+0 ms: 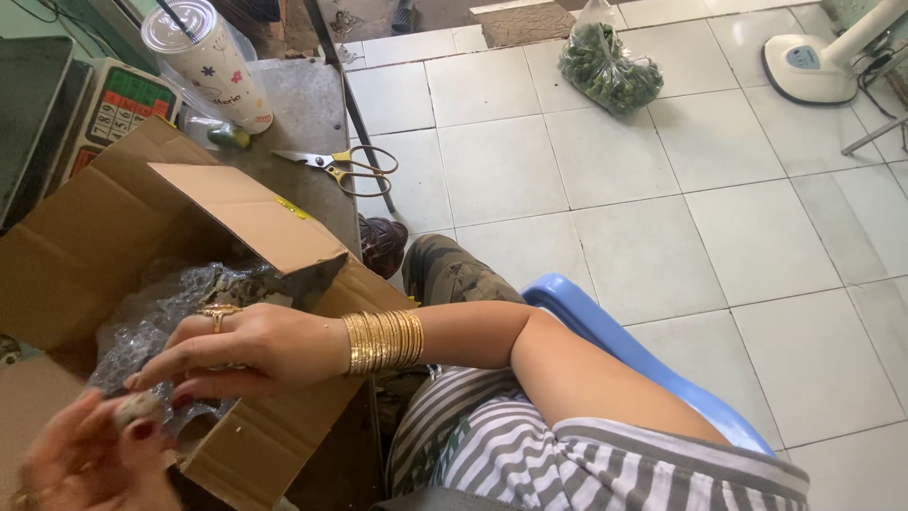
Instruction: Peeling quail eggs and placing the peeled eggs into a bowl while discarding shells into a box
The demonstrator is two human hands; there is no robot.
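An open cardboard box lined with bubble wrap sits at the lower left. My right hand, with a gold ring and a stack of gold bangles at the wrist, reaches across into the box. Its fingers are stretched out over the bubble wrap, and the fingertips come down by a small pale round object. My left hand, blurred at the bottom left corner, pinches that object between thumb and fingers. What lies under the bubble wrap is hidden.
Yellow-handled scissors lie on the grey table behind the box, near a lidded plastic cup and a weighing scale. I sit on a blue plastic chair. On the tiled floor are a bag of green fruit and a fan base.
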